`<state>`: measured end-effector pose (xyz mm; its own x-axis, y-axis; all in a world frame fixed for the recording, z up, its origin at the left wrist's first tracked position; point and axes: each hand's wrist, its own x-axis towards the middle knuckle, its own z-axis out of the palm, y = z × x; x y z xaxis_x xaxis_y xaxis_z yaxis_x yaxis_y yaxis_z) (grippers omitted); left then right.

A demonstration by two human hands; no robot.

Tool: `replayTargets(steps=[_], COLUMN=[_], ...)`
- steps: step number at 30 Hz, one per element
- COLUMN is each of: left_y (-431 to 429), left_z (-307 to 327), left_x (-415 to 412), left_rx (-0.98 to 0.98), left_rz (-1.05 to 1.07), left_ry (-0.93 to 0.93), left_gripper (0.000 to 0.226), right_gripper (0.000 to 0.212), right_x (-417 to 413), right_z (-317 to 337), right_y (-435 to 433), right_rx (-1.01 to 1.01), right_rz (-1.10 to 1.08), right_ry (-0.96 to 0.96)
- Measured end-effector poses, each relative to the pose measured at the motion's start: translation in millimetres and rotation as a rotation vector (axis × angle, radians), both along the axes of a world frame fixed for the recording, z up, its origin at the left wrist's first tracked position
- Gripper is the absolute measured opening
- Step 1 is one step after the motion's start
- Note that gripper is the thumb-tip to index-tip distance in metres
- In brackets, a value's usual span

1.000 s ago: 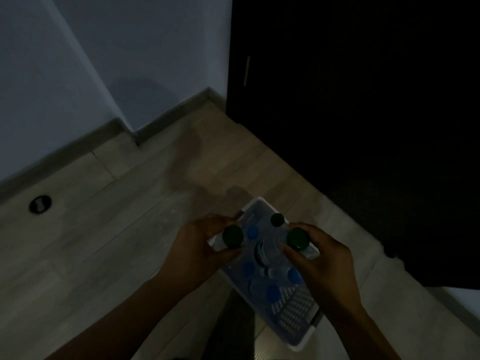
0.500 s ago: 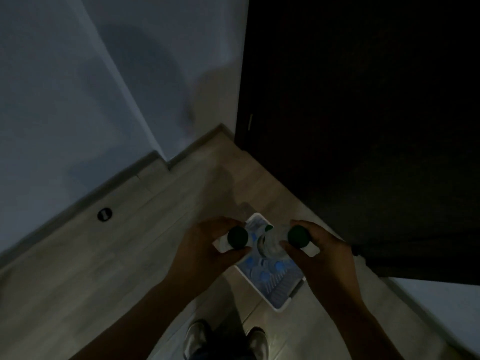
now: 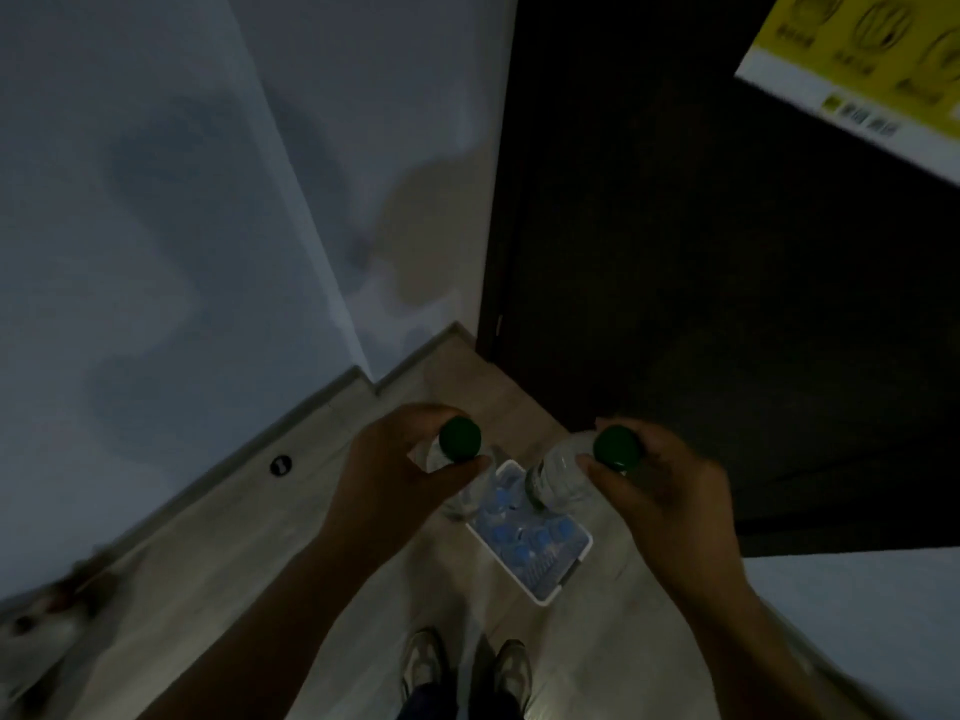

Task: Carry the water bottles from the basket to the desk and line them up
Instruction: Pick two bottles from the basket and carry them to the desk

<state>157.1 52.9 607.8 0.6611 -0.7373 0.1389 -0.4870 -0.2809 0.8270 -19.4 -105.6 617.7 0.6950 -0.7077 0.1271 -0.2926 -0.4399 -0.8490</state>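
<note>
My left hand (image 3: 395, 475) grips a clear water bottle (image 3: 457, 459) by its neck, just under a dark green cap. My right hand (image 3: 660, 491) holds a second green-capped bottle (image 3: 558, 472) the same way. Both bottles hang well above the floor. Far below, between the two hands, a white plastic basket (image 3: 558, 584) stands on the floor. Several blue-capped bottles (image 3: 519, 537) stand in it. The desk is not in sight.
Pale wood floor runs to a grey wall at the left with a skirting board and a round black fitting (image 3: 280, 465). A dark door or cabinet (image 3: 701, 304) fills the right. A yellow and white box (image 3: 862, 59) shows at top right. My shoes (image 3: 467, 667) are at the bottom.
Both hands rose with a green-capped bottle each, up out of the basket. The view has pulled up and away, so the basket looks smaller and my feet have come into sight.
</note>
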Motion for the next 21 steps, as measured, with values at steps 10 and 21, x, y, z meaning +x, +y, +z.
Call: replayTargets(steps=[10,21], left_y=[12.2,9.8], left_z=[125.1,230.3], left_x=[-7.2,29.4], left_rx=[-0.418,-0.683], left_rz=[0.094,0.069], left_ry=[0.130,-0.053], left_gripper=[0.017,0.037], right_gripper=[0.027,0.021], right_x=[26.3,84.6], right_z=[133.1,248.4], right_y=[28.7,41.0], right_rx=[0.093,-0.194], right_rz=[-0.039,0.058], right_ry=[-0.492,-0.680])
